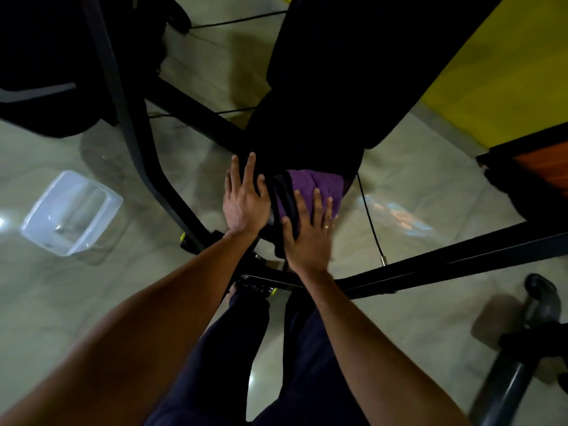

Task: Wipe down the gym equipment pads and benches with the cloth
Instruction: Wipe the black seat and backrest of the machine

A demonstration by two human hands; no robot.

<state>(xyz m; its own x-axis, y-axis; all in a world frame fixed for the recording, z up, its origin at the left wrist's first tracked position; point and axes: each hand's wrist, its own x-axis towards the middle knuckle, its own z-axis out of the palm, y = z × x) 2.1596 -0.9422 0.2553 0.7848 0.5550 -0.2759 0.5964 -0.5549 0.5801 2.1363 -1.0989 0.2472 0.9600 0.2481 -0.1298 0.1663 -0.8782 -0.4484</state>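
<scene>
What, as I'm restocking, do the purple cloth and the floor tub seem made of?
Purple cloth: likely soft, matte microfibre or terry, judging by its fuzzy, bunched surface. Tub: seemingly translucent, glossy plastic; the floor shows through its walls and highlights glint inside.

Counted | hands: there were 2, left hand (244, 201) and right hand (307, 238) | purple cloth (319, 187): there was 1, centre | black pad (338, 72): 1 ran from centre to far | clear plastic tub (70, 213): 1 stood left | finger ring (327, 226): 1 showed
</scene>
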